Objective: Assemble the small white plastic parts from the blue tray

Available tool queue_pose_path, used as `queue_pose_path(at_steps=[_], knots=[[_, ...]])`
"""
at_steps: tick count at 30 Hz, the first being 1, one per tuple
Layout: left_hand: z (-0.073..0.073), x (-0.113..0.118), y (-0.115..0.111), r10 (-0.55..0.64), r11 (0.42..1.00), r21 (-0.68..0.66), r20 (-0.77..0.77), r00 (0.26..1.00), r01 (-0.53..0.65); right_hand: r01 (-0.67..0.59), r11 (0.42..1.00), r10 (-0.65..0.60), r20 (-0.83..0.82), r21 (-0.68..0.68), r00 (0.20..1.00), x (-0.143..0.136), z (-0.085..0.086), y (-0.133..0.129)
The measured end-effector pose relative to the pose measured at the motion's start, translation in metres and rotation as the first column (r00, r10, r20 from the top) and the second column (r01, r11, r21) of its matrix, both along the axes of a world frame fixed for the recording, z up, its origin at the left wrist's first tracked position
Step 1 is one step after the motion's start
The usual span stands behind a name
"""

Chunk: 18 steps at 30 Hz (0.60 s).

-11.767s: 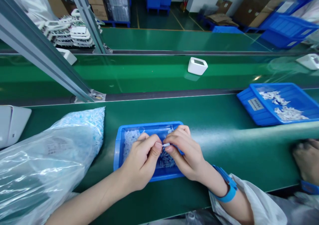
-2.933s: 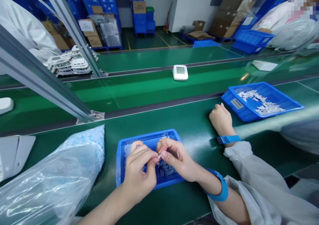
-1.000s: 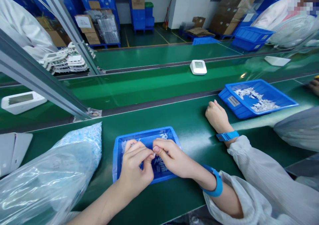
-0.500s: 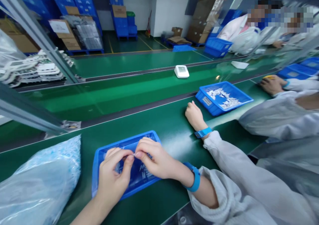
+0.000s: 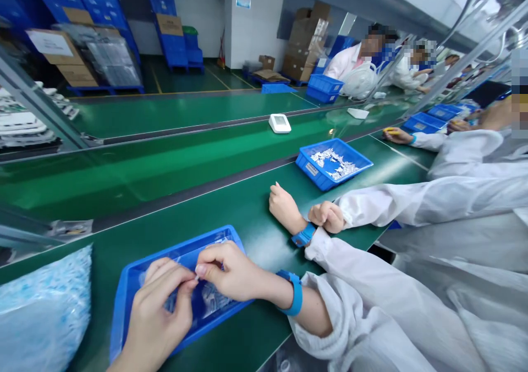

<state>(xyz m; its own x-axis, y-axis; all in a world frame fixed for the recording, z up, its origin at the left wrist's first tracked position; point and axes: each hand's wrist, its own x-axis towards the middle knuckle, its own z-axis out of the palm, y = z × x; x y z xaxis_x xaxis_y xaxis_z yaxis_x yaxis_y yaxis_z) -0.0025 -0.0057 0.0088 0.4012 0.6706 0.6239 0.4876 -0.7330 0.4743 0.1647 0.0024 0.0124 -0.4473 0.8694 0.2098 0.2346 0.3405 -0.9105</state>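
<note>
Over a blue tray [image 5: 181,347] on the green work surface, my left hand [image 5: 159,300] and my right hand [image 5: 231,270] meet fingertip to fingertip. Both pinch a tiny white piece [image 5: 197,277], mostly covered by the fingers, so its kind does not show. A blue wristband [image 5: 295,294] circles my right wrist. Inside the tray lie small pale parts [image 5: 214,298], partly in clear plastic and partly hidden behind my hands. To the left of the tray is a clear plastic bag [image 5: 45,311] full of small light-blue and white pieces.
Beside me on the right, a co-worker's hand [image 5: 284,204] with a blue wristband and another hand [image 5: 328,216] rest over the surface. Beyond them stands a blue bin [image 5: 325,182] with white parts. A white device with a screen [image 5: 280,123] sits on the conveyor belt.
The view has swung to the right, so everything sits further left. A co-worker's second hand has come into sight near the banded wrist. My hands keep their pinch over the tray.
</note>
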Motion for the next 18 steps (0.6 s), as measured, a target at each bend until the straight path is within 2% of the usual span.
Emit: queue_pose_path(at_steps=[2,7,12,18], knots=[[0.0002,0.0007,-0.0010,-0.006,1.000,0.005,0.007,1.000,0.006,-0.001,0.997,-0.006,-0.092,-0.075,0.996,0.0015,0.0012,0.0012],[-0.0048,-0.0050,-0.0027,0.128,0.991,-0.039,0.040,0.991,-0.126,0.079,0.997,-0.077,-0.148,0.003,0.986,0.0020,0.0029,0.0042],[-0.0038,-0.0052,-0.0040,0.145,0.986,-0.093,0.059,0.988,-0.139,-0.008,0.993,-0.020,-0.232,-0.121,0.972,0.0041,0.0009,0.0080],[-0.0008,-0.0034,-0.0061,0.123,0.990,-0.081,0.082,0.989,-0.116,-0.073,0.988,0.039,-0.241,-0.136,0.970,0.0031,0.0025,0.0071]])
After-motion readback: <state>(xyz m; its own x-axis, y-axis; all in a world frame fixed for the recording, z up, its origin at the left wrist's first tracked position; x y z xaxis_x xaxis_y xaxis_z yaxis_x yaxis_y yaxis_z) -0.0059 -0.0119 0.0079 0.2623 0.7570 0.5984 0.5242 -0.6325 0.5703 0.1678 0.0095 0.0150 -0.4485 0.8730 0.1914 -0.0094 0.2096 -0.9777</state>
